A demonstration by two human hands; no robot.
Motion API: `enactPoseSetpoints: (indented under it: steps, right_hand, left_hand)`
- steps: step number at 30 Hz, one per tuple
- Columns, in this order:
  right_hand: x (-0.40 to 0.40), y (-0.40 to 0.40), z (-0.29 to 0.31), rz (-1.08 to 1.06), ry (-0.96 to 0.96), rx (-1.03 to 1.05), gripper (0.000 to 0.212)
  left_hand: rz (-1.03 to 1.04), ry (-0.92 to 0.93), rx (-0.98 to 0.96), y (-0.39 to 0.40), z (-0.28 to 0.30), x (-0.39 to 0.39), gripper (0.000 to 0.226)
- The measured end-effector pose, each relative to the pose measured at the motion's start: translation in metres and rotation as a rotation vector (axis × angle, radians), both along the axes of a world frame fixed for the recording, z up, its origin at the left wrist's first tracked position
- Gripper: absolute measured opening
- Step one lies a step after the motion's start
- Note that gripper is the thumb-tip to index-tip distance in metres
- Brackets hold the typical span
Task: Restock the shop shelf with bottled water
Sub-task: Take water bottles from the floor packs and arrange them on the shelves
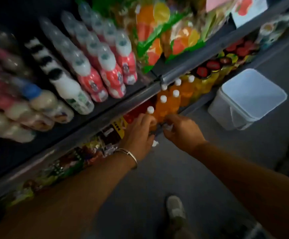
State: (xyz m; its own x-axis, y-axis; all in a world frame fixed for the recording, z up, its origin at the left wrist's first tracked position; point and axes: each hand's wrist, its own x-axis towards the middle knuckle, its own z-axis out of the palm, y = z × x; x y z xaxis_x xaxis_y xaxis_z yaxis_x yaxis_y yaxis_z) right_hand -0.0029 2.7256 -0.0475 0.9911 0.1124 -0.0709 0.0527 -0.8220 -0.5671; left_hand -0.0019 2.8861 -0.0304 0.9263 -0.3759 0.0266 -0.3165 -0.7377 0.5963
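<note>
1. Left hand [138,135] and right hand [181,130] sit close together at the front edge of the lower shelf [199,99], fingers curled toward each other.
2. Both hands are on a small, blurry clear-and-purple object [159,131] held between them. Could be a bottle top or its wrap; can't tell what it is, nor how firm either grip is.
3. A small white cap [155,143] shows just below the left hand's fingers.
4. Left wrist carries a thin metal bangle [128,155].
5. Just behind the hands: orange drink bottles [168,102] with white caps, standing upright on the lower shelf.
6. Right of those, yellow bottles with red lids [209,68] run along the same shelf.
7. Upper shelf [105,107]: red-labelled bottles with white tops [109,69], a white bottle [69,90] beside them, bagged fruit jelly snacks [157,31] further right.
8. No clearly identifiable bottled water visible besides the object in the hands.
9. White lidded plastic bin [249,99] on the grey floor, right of the shelf.
10. One shoe [175,209] at bottom centre.
</note>
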Motion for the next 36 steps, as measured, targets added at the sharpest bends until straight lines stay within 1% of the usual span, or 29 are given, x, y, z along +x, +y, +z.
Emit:
enactPoseSetpoints:
  steps: [3,6,10,14,19,23,27,29,32,34,36]
  right_hand:
    - [-0.002,0.004,-0.09,0.036,0.111,-0.037,0.039]
    - [-0.002,0.011,-0.172,0.033,0.223,-0.026,0.058]
    - [0.004,0.024,-0.259,-0.012,0.325,-0.018,0.075]
    - [0.017,0.037,-0.32,-0.099,0.323,0.034,0.079]
    - [0.028,0.048,-0.356,-0.198,0.242,0.111,0.071]
    - [0.026,0.043,-0.352,-0.2,0.242,0.117,0.066]
    - [0.014,0.032,-0.309,-0.153,0.253,0.121,0.067]
    - [0.01,0.025,-0.27,-0.104,0.255,0.135,0.065]
    - [0.009,0.016,-0.194,-0.007,0.256,0.148,0.06]
    - [0.01,0.011,-0.134,0.064,0.219,0.126,0.053]
    - [0.012,0.006,-0.071,0.117,0.185,0.149,0.048]
  left_hand:
    - [0.054,0.07,0.02,0.007,-0.081,0.002,0.04]
    - [0.091,0.114,0.047,0.011,-0.157,0.006,0.04]
    - [0.172,0.183,0.045,0.013,-0.236,0.014,0.045]
    - [0.215,0.18,0.01,0.014,-0.284,0.022,0.051]
    - [0.209,0.203,-0.003,0.023,-0.311,0.023,0.055]
    - [0.19,0.22,0.014,0.028,-0.307,0.02,0.055]
    - [0.15,0.268,0.0,0.021,-0.272,0.015,0.055]
    - [0.119,0.297,0.006,0.015,-0.243,0.015,0.054]
    - [0.078,0.322,-0.001,0.004,-0.184,0.018,0.051]
    - [0.063,0.317,-0.044,-0.001,-0.135,0.02,0.052]
    - [0.045,0.306,-0.063,-0.004,-0.078,0.022,0.053]
